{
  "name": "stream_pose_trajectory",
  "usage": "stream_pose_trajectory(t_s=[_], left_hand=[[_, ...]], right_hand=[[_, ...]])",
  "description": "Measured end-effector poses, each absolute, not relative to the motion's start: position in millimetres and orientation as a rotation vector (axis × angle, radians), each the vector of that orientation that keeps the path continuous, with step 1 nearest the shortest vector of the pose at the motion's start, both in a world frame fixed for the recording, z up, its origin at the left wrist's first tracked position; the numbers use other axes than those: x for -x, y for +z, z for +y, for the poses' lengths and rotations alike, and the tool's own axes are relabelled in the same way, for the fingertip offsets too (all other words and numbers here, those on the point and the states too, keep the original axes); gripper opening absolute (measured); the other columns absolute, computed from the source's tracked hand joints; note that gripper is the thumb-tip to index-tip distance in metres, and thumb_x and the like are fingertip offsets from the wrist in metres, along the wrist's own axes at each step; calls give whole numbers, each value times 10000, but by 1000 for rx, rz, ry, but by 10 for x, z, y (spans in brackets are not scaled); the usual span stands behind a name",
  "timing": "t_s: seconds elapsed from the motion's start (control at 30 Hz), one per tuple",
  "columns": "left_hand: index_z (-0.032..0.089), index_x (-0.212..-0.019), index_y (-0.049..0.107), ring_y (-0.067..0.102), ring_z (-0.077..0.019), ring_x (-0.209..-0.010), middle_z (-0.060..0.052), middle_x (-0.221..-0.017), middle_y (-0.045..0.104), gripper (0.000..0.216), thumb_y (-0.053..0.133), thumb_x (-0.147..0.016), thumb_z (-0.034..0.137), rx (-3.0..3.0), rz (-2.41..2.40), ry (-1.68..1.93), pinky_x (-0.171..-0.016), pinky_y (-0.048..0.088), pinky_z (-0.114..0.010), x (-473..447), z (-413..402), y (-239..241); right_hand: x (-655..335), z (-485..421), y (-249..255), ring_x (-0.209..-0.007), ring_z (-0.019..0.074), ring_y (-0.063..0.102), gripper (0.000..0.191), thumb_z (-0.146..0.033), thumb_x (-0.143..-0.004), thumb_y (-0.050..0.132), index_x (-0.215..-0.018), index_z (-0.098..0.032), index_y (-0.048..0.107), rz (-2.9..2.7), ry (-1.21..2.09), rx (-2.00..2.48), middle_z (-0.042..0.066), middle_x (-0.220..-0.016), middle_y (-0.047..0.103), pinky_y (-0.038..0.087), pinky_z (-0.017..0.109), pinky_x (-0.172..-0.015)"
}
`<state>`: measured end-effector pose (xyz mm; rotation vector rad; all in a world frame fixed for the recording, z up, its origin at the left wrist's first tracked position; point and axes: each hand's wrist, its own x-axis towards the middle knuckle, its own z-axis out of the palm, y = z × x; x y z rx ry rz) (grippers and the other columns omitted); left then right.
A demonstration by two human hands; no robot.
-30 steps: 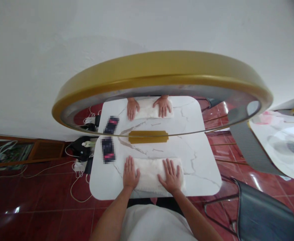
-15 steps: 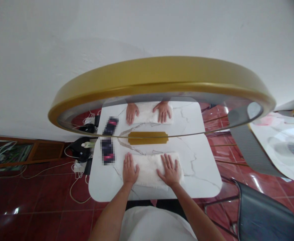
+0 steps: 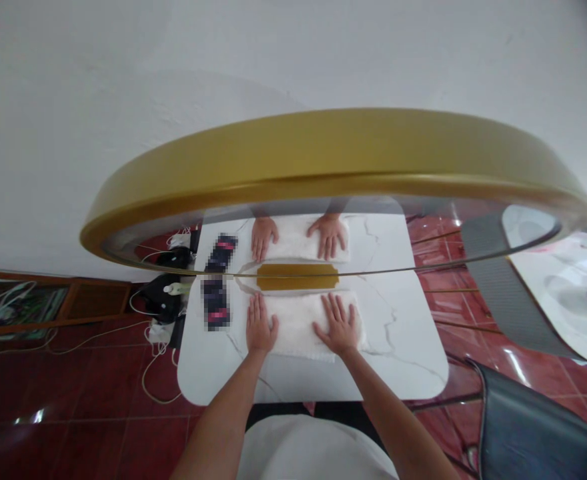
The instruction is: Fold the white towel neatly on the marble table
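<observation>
A folded white towel lies on a white marble-patterned table, close to the gold base of a round mirror. My left hand lies flat on the towel's left end, fingers stretched out. My right hand lies flat on the right part of the towel, fingers spread. Both palms press down on the cloth and hold nothing. The gold-framed mirror reflects both hands and the towel.
A dark phone-like object lies on the table left of the towel. Cables and chargers trail on the red tiled floor at the left. A grey chair stands at the right, and another white table beyond it.
Both hands have slid the towel away from me, towards the mirror's gold base. The view has shifted a little, so the mirror looks larger.
</observation>
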<state>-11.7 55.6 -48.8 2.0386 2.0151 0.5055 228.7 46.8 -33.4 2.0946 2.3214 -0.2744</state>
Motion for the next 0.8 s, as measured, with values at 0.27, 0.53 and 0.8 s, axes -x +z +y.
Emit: stream_pose_trajectory(t_s=[0.27,0.53,0.8], left_hand=[[133,-1455,37,82,-263,-1391,-101,-1518,109,718,429,-869,273,-2043,2027,488,-1123,192,-467,123,647,-517],[133,-1455,40,82,-265,-1391,-97,-1520,89,720,430,-867,274,-2040,2021,477,-1122,198,-465,123,686,-507],[124,-1454,56,89,-262,-1391,-98,-1518,97,716,433,-865,277,-2034,2026,490,-1125,197,-461,126,681,-512]], right_hand=[[-2292,580,-361,-1387,248,50,761,-522,-844,366,-1453,-224,20,2333,-275,-2094,44,-1518,80,15,542,-1081],[-2296,604,-375,-1387,243,39,775,-513,-841,377,-1452,-224,-3,2325,-277,-2090,38,-1520,85,17,536,-1084],[-2287,605,-353,-1385,256,55,764,-509,-849,362,-1452,-225,-10,2317,-281,-2082,37,-1520,79,12,538,-1079]])
